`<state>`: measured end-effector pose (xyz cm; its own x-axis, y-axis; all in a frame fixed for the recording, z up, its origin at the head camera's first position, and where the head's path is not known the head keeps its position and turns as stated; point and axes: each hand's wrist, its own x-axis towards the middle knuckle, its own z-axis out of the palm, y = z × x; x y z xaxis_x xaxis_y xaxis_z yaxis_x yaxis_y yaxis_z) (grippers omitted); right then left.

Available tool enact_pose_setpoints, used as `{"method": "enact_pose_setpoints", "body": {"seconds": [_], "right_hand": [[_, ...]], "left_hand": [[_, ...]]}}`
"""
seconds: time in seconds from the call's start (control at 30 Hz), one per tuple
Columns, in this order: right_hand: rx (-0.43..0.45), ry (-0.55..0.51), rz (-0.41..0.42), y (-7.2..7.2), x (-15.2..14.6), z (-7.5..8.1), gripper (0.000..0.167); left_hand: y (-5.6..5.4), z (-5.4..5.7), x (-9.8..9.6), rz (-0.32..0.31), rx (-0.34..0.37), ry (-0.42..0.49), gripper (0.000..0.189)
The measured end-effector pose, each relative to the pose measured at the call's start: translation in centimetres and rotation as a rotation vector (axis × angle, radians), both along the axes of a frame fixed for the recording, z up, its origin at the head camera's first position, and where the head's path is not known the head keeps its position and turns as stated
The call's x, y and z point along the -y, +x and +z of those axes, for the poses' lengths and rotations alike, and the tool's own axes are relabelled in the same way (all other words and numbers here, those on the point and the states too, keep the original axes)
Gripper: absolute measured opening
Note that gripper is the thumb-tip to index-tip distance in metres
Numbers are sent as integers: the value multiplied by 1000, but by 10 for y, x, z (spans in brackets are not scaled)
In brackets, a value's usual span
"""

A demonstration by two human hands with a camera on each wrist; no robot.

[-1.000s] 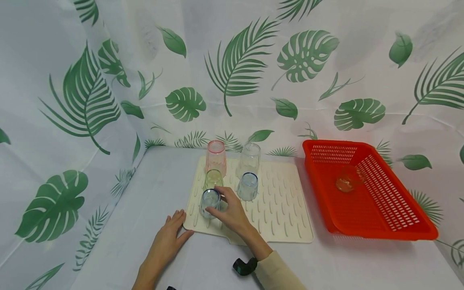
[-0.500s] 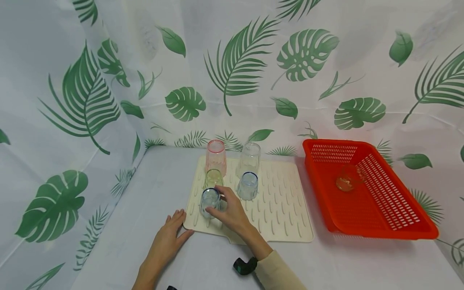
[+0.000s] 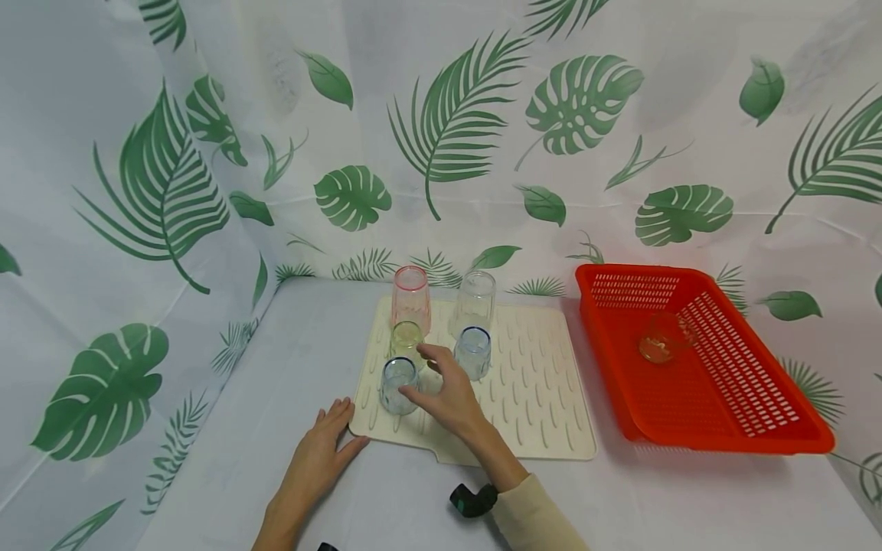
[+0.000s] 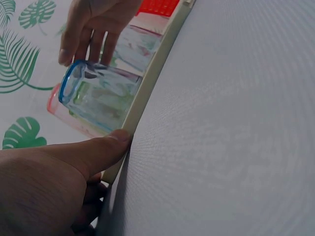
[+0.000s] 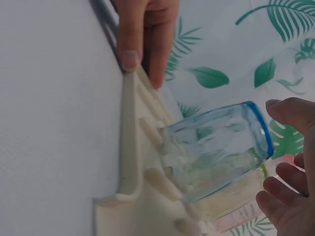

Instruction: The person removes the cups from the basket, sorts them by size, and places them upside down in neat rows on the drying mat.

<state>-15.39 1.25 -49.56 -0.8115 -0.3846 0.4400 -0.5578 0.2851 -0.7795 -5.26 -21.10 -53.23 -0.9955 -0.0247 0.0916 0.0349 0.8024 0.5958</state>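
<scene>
A small clear glass with a blue rim point(image 3: 399, 386) stands upright on the front left of the cream drying mat point(image 3: 530, 383). My right hand point(image 3: 448, 394) is just right of it, thumb and fingers spread, holding nothing; the right wrist view shows a gap between the thumb and the glass rim point(image 5: 263, 130). At the mat's front left corner rests my left hand point(image 3: 320, 448), thumb along the front edge and straight fingers at the left side. Behind the near glass are a green-rimmed glass point(image 3: 406, 337), a second blue-rimmed glass point(image 3: 472, 356), a tall pink glass point(image 3: 411, 302) and a tall clear glass point(image 3: 475, 302).
To the right of the mat stands a red plastic basket point(image 3: 613, 398) with a clear glass point(image 3: 658, 348) lying in it. A white leaf-print cloth point(image 3: 482, 229) hangs behind and at the left. The table point(image 3: 289, 337) has a pale cover.
My right hand has let go of the near blue-rimmed glass and drawn back slightly to the right, fingers opened. The glass stays where it was. My left hand has not moved.
</scene>
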Motion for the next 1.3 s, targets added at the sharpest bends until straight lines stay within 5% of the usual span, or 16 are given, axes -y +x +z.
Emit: {"method": "enact_pose_setpoints", "body": {"seconds": [0.8, 1.3], "right_hand": [[-84, -36, -134, 1, -32, 46, 67], [-191, -9, -219, -10, -64, 68, 66]], "left_hand": [[0, -3, 1, 20, -6, 18, 67], [-1, -1, 0, 25, 28, 25, 69]]}}
